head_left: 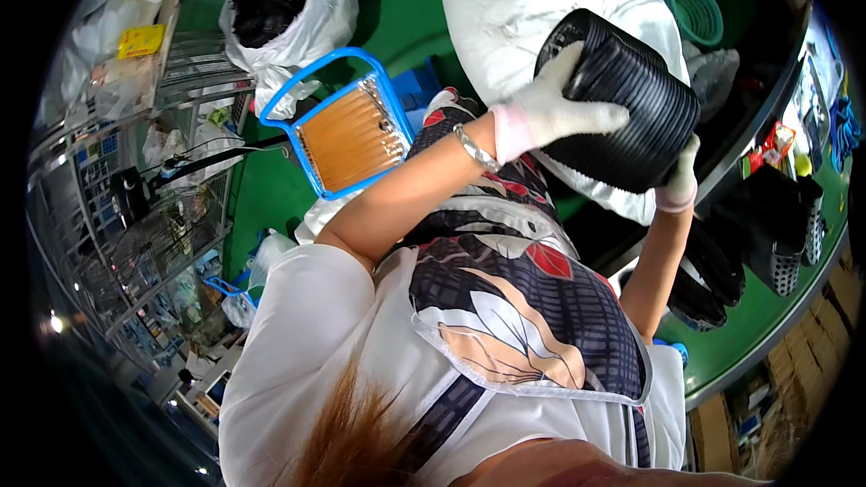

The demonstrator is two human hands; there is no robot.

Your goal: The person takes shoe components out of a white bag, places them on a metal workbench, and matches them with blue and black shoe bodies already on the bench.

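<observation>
Between my hands is a stack of thin black curved pieces [645, 95], nested closely so their edges form ribs. It is tilted, and I cannot make out their exact kind. My left hand [555, 108], in a white knit glove, grips the stack's left end, thumb near the top edge and fingers along the near side. At the lower right end my right hand [681, 182], also gloved, is closed round the stack; most of its fingers are hidden behind it. Just beyond the stack lies a big white sack [514, 9].
A blue-framed chair with a brown slatted seat [347, 140] stands left of my lap. Farther left are a white bag of black pieces [311, 13] and wire shelving [171, 261]. Black shoes [708, 275] rest on the green table [753, 329] at right, near a green basket [695, 11].
</observation>
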